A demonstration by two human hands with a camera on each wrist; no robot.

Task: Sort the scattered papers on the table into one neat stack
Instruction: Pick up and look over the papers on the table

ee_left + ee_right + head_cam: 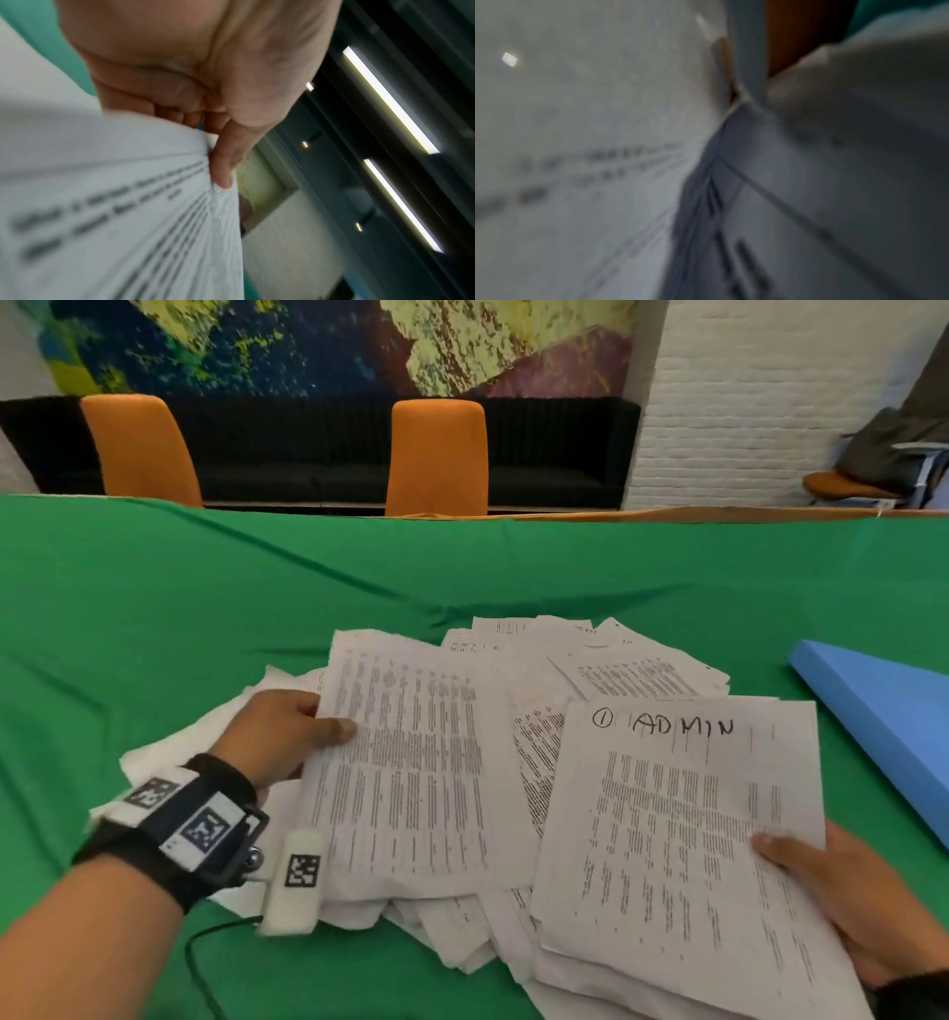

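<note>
A loose heap of printed white papers point(518, 711) lies on the green tablecloth point(154, 608). My left hand point(287, 737) pinches the left edge of a printed sheet point(405, 773), thumb on top and fingers under it; the left wrist view shows the thumb point(223, 168) pressed on the same sheet point(115, 213). My right hand point(842, 891) grips the right edge of a sheaf of sheets point(678, 855) headed "ADMIN" in handwriting, thumb on top. The right wrist view is blurred and shows only paper point(603, 162) close up.
A blue folder point(883, 711) lies at the right of the table. Two orange chairs point(436, 454) stand at the far edge before a black bench point(308, 449). A cable point(205, 968) trails from my left wristband over the cloth.
</note>
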